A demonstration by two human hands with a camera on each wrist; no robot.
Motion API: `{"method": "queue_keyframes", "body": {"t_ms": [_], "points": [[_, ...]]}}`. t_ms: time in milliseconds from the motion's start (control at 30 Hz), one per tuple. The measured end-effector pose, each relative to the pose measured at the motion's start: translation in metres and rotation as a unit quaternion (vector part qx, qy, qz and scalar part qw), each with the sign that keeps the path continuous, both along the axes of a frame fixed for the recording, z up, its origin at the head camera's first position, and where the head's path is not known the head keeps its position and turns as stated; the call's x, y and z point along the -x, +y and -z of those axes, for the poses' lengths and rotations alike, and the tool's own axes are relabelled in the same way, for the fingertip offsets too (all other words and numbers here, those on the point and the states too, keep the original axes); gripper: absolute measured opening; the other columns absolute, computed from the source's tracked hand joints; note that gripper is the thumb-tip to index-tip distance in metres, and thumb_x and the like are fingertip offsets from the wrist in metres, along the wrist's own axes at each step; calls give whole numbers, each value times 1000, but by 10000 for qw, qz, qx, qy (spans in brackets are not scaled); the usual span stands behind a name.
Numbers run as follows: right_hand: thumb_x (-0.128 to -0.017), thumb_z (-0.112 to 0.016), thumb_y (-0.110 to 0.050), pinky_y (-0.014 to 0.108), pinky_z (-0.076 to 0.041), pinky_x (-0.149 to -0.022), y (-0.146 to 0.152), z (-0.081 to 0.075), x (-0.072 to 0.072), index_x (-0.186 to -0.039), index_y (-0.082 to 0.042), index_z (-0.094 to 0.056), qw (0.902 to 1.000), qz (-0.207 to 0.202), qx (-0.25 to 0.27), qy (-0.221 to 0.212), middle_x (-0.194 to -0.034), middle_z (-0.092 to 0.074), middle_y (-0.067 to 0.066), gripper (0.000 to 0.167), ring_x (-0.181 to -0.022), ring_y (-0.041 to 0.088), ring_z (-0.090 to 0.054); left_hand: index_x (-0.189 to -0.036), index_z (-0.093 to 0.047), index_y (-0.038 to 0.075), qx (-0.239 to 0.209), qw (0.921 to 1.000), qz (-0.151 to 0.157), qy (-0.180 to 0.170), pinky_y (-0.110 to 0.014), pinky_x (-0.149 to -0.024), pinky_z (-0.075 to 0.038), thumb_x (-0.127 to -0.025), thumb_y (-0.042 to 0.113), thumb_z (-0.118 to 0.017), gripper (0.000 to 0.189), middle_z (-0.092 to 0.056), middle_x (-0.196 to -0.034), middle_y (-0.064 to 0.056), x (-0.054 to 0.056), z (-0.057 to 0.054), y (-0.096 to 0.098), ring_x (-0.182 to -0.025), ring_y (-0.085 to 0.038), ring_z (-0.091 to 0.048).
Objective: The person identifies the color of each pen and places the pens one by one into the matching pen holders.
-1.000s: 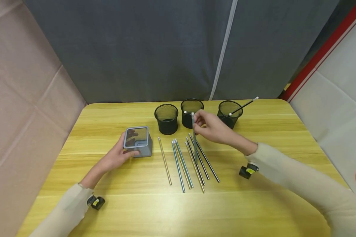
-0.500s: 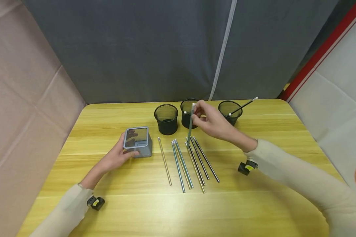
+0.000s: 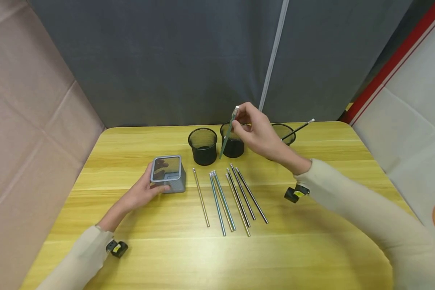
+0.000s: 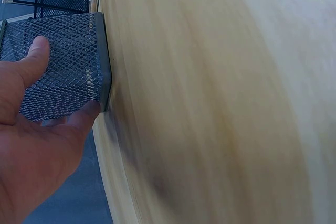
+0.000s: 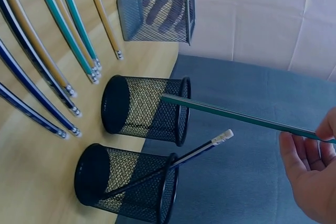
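Note:
My right hand (image 3: pixel 257 131) pinches a green pencil (image 3: pixel 226 138) near its white eraser end, raised in front of the middle black mesh cup (image 3: pixel 234 151). The pencil slants with its lower end between the middle cup and the left black mesh cup (image 3: pixel 204 156); in the right wrist view that end overlaps the left cup's rim (image 5: pixel 184 109). A dark pencil (image 5: pixel 197 153) leans inside the middle cup. My left hand (image 3: pixel 143 193) holds a square grey mesh pen holder (image 3: pixel 177 186), thumb on its near side (image 4: pixel 68 72) and fingers around the far side.
A gold pencil (image 3: pixel 201 197) lies alone on the wooden table (image 3: pixel 159 257). Beside it are blue pencils (image 3: pixel 218 204) with a gold one between, then several gold and black pencils (image 3: pixel 251 195). A third mesh cup (image 3: pixel 288 141), partly behind the right hand, holds a black pencil (image 3: pixel 301 128).
My right hand has lifted the green pencil up and away from the lying pencils, toward the cups, tilting it so its lower end swings left. The left hand and grey holder have stayed still.

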State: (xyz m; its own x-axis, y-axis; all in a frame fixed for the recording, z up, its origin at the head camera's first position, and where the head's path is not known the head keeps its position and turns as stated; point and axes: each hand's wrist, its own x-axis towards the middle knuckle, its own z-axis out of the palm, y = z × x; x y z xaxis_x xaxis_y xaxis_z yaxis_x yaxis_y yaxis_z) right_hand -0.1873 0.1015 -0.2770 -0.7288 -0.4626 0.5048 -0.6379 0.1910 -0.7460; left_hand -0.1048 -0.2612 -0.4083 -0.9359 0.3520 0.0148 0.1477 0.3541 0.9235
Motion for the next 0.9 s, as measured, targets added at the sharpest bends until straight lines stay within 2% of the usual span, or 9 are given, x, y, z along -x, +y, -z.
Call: {"method": "queue_keyframes", "body": {"t_ms": [133, 300, 433, 600, 900], "points": [[-100, -54, 7, 24, -56, -71, -4, -5, 5, -109, 6, -51, 9998, 37, 118, 132, -103, -59, 17, 9, -89, 26, -63, -159, -12, 6, 51, 10000, -4, -23, -57, -112, -33, -96, -6, -65, 84, -31, -154, -28, 1, -1, 0, -141, -45, -33], [-99, -54, 7, 22, -52, -66, -10, -12, 11, -109, 5, -51, 9987, 178, 165, 458, -104, -60, 14, 10, -91, 23, -61, -159, -11, 5, 57, 10000, 33, -5, -57, -112, -33, -96, -6, -65, 83, -30, -154, -28, 2, -2, 0, -141, -45, -31], [-99, -53, 8, 24, -56, -71, -16, -14, 13, -109, 6, -50, 9985, 121, 212, 488, -105, -58, 14, 11, -94, 19, -60, -159, -11, 6, 71, 10000, 11, -20, -57, -111, -35, -96, -6, -65, 84, -30, -154, -28, 2, -2, 0, -140, -45, -33], [-97, -54, 9, 27, -58, -75, -21, -11, 18, -110, 6, -51, 9981, 108, 150, 591, -105, -57, 15, 14, -94, 20, -61, -159, -10, 6, 12, 10000, 29, -23, -56, -111, -35, -96, -8, -65, 85, -29, -154, -29, 2, -1, 0, -140, -46, -33], [-96, -55, 9, 29, -59, -77, -29, 3, 24, -109, 6, -52, 9971, 78, 7, 752, -104, -58, 15, 14, -93, 22, -62, -159, -10, 5, -42, 10000, 43, 57, -59, -111, -34, -96, -7, -64, 84, -30, -153, -30, 3, 1, 0, -140, -48, -33]]}}
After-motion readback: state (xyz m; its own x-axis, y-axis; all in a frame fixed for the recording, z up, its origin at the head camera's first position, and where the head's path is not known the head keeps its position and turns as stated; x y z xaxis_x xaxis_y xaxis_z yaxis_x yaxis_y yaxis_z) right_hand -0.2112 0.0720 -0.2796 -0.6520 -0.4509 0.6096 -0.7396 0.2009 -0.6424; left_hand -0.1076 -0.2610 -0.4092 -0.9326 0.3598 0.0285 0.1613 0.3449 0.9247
